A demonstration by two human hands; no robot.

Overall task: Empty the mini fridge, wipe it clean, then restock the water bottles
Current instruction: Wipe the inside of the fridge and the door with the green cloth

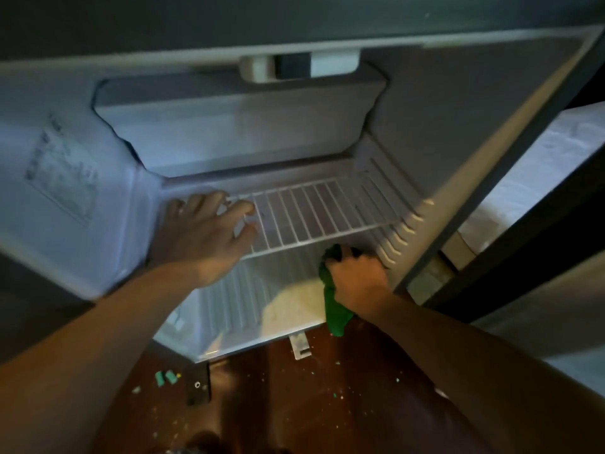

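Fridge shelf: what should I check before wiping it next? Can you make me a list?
1. Fridge emptied: ok. Nothing stands on the wire shelf or on the fridge bottom.
2. Cloth ready: ok. The right hand grips the green cloth.
3. Shelf steadied: ok. The left hand rests on its left end with the fingers spread.
4. Shelf sitting properly in its side rails: cannot tell, too blurred.
5. Fridge bottom clean: cannot tell. A pale patch there may be light or dirt.
6. Floor in front tidy: not ok. Green bits and crumbs lie on the wooden floor.
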